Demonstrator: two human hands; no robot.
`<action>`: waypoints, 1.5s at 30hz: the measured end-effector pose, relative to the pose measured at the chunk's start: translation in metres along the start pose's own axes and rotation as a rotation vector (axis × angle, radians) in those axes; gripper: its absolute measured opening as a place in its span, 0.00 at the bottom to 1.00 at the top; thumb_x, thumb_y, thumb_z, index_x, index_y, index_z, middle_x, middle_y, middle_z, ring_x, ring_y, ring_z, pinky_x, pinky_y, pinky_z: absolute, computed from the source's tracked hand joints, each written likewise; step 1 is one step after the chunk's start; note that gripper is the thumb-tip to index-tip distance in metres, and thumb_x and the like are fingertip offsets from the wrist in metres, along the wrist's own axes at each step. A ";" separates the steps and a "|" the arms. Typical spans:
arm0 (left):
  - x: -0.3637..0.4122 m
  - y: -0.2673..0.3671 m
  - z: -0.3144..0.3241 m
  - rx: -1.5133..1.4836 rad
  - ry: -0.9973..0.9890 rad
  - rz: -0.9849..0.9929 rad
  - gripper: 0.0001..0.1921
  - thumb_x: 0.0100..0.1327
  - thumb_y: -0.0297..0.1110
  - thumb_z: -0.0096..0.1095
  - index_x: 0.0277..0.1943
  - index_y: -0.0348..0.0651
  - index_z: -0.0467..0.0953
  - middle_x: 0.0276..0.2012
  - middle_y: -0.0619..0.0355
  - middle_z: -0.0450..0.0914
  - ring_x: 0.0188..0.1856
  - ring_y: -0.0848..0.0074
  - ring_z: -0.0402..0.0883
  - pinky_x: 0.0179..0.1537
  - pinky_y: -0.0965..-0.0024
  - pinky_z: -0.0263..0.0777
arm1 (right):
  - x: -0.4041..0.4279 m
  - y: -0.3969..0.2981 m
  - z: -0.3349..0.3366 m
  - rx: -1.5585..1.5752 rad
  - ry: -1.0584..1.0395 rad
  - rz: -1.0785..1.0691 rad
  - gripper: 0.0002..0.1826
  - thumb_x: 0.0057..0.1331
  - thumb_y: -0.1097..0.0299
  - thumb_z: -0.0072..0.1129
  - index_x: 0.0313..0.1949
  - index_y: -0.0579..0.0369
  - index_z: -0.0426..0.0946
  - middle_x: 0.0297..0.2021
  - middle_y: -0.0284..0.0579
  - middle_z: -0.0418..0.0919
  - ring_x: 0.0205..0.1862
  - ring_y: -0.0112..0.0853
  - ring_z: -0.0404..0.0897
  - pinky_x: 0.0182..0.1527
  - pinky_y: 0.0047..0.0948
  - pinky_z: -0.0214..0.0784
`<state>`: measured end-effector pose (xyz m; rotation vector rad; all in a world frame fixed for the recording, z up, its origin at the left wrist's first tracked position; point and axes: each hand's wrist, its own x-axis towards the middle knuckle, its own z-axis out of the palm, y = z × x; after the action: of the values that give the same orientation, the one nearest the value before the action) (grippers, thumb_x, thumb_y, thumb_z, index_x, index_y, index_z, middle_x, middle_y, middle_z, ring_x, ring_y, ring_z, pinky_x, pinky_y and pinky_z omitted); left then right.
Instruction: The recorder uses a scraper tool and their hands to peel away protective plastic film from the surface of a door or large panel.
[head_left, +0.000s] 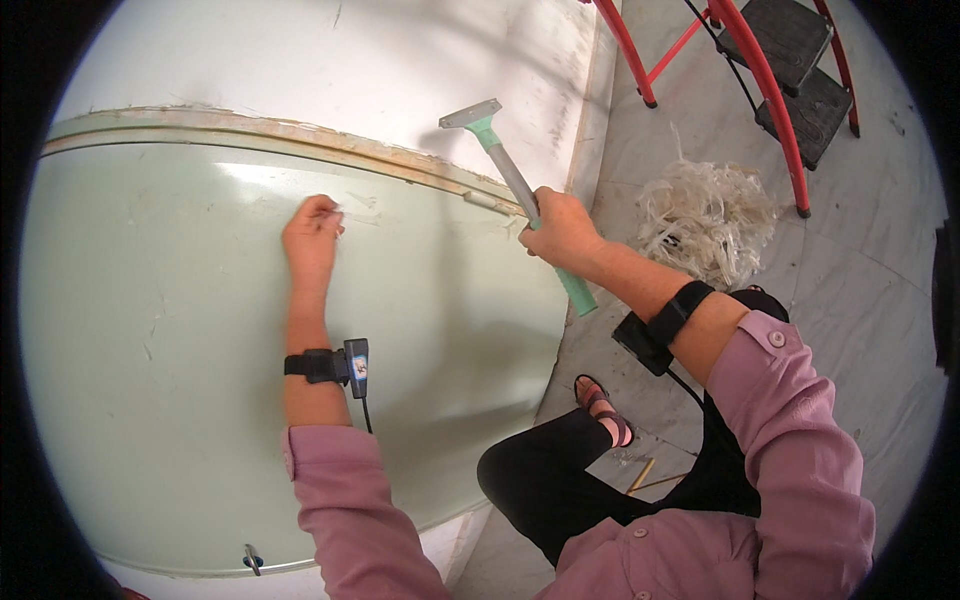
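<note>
My right hand (562, 231) grips the handle of a long scraper (514, 172) with a grey shaft, green grip parts and a flat metal blade holder. The scraper's head is raised over the white wall (360, 52). My left hand (313, 225) is at the pale green door (225, 300), its fingers curled with the tips together. Something thin and clear seems to be at the fingertips, too small to tell surely. Loose clear film strips (364, 201) cling to the door just right of that hand. A door handle (253, 559) shows at the bottom left.
A pile of clear and yellowish film strips (709, 221) lies on the marble floor. The red step ladder (765, 82) with black treads stands at the upper right. A worn door frame (300, 142) with a hinge (491, 201) borders the door. Thin sticks (641, 476) lie near my foot.
</note>
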<state>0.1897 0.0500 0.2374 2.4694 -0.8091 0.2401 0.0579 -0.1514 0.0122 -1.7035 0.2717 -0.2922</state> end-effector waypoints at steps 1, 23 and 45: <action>-0.001 -0.006 -0.001 0.003 0.002 0.000 0.06 0.57 0.17 0.58 0.37 0.36 0.74 0.28 0.59 0.76 0.27 0.76 0.76 0.31 0.76 0.71 | 0.000 -0.004 -0.001 0.002 -0.002 -0.003 0.16 0.51 0.72 0.59 0.37 0.70 0.70 0.24 0.54 0.79 0.26 0.38 0.82 0.34 0.35 0.75; -0.004 -0.022 0.020 1.213 0.187 0.472 0.02 0.53 0.26 0.60 0.30 0.43 0.74 0.31 0.59 0.74 0.37 0.66 0.75 0.33 0.64 0.72 | -0.002 -0.005 -0.004 0.009 -0.028 0.018 0.16 0.52 0.72 0.58 0.39 0.68 0.69 0.30 0.59 0.78 0.34 0.47 0.80 0.40 0.41 0.72; -0.019 -0.024 0.037 0.429 0.118 0.214 0.03 0.58 0.25 0.58 0.33 0.39 0.71 0.30 0.55 0.75 0.32 0.63 0.75 0.37 0.67 0.70 | 0.001 -0.005 -0.001 0.015 -0.079 0.073 0.16 0.52 0.72 0.58 0.39 0.66 0.69 0.35 0.62 0.77 0.41 0.53 0.78 0.44 0.46 0.71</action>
<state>0.1886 0.0567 0.1897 2.7217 -1.0612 0.6951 0.0580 -0.1520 0.0170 -1.6821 0.2719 -0.1724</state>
